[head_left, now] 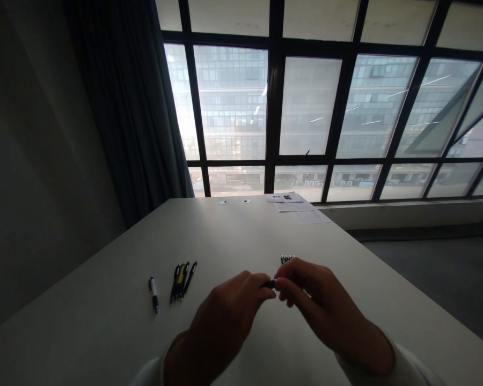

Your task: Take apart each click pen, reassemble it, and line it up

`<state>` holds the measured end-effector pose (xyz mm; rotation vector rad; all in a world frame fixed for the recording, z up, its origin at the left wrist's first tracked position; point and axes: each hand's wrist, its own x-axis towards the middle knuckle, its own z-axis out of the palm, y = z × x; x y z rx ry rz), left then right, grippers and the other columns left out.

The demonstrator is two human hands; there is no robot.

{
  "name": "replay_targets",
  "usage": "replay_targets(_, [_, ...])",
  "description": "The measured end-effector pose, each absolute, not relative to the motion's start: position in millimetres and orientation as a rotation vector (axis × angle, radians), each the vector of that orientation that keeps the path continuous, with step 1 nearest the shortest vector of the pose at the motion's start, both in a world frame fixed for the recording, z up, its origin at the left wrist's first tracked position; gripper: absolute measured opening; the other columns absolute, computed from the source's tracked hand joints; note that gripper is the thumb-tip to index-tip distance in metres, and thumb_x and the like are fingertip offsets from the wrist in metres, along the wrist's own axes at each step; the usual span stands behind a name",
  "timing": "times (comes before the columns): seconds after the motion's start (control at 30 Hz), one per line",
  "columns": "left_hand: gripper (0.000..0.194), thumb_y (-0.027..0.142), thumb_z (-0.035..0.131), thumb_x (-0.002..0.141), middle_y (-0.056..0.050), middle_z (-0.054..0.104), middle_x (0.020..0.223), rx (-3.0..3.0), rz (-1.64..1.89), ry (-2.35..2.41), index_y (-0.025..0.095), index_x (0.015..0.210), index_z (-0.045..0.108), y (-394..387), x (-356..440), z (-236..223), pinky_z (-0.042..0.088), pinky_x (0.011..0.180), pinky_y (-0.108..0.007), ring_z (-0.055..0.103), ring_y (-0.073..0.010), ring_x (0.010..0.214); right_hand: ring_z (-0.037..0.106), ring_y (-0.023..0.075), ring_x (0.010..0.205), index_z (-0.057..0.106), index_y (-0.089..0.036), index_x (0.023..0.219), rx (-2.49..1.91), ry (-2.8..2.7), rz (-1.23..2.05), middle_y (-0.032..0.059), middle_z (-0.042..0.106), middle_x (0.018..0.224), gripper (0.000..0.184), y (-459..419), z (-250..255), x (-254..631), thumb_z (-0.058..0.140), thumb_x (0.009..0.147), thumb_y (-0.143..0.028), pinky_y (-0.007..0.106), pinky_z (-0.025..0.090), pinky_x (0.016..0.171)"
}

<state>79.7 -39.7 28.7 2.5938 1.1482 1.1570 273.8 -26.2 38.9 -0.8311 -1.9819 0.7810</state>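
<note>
1. Dark piece (269, 283) is held between both hands, above the near half of the white table (124, 335); only a short middle section is exposed, so whole pen or part cannot be told.
2. Left hand (227, 308): one end of the piece is pinched between thumb and forefinger.
3. Right hand (326, 300): the other end is gripped at the fingertips, remaining fingers curled. Hands are kept close together, joined by the piece, with a small gap between fingertips.
4. Pen cluster (181, 281) is laid left of the left hand: dark pens side by side, one with yellow on the barrel, the rightmost slanted off a little.
5. White-and-black pen (153, 295) is set alone, just left of the cluster, not touching it.
6. Green-marked pens (285, 259) are placed beyond the right hand; mostly hidden by it, count cannot be told.
7. Printed sheets (290, 205) are spread, overlapping, at the table's far right corner.
8. Two small discs (224, 202) are seated near the far edge.
</note>
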Motion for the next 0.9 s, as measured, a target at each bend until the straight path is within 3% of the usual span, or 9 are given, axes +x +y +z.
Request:
replay_targets(0.13, [0.017,0.026,0.046,0.097,-0.003,0.067,0.083,2.597,1.186,1.149,0.018,0.101,0.061,-39.3,79.9,28.2,0.052,0.064,-0.022,0.063,-0.0118,0.067,0.060,0.0154,0.078,0.061,-0.019,0.100,-0.808,-1.918,0.783,0.0044,0.066,0.089,0.016,-27.7,38.9,273.9,0.060,0.090,-0.031,0.028,0.050,0.071])
replay_targets(0.33, [0.013,0.025,0.049,0.095,-0.002,0.065,0.080,2.607,1.170,1.235,0.019,0.095,0.061,-40.7,80.3,26.6,0.050,0.062,-0.022,0.061,-0.0118,0.066,0.058,0.0134,0.064,0.063,-0.016,0.085,-0.869,-1.898,0.896,0.0023,0.064,0.070,0.023,-25.4,37.5,272.9,0.055,0.093,-0.036,0.026,0.048,0.059])
replay_targets(0.63, [0.011,0.026,0.054,0.090,0.000,0.060,0.071,2.629,1.258,1.264,0.018,0.087,0.060,-43.2,81.9,29.8,0.044,0.055,-0.023,0.056,-0.0116,0.060,0.061,0.0155,0.079,0.068,-0.021,0.093,-0.616,-1.925,0.775,0.0042,0.067,0.088,0.010,-30.1,45.2,274.1,0.058,0.091,-0.021,0.030,0.050,0.075])
replay_targets(0.8, [0.013,0.027,0.053,0.092,-0.001,0.061,0.072,2.644,1.272,1.242,0.017,0.089,0.062,-43.7,80.7,30.2,0.044,0.054,-0.022,0.056,-0.0111,0.059,0.063,0.0177,0.084,0.067,-0.020,0.103,-0.671,-1.827,0.855,0.0066,0.068,0.096,0.017,-31.2,40.1,273.9,0.064,0.088,-0.026,0.031,0.053,0.076])
replay_targets(0.9, [0.014,0.028,0.053,0.092,-0.002,0.062,0.073,2.637,1.258,1.265,0.018,0.088,0.063,-42.7,80.4,28.8,0.046,0.056,-0.022,0.057,-0.0115,0.060,0.063,0.0164,0.075,0.068,-0.018,0.098,-0.769,-1.773,0.923,0.0050,0.069,0.085,0.018,-29.4,36.2,273.6,0.067,0.085,-0.031,0.029,0.054,0.069])
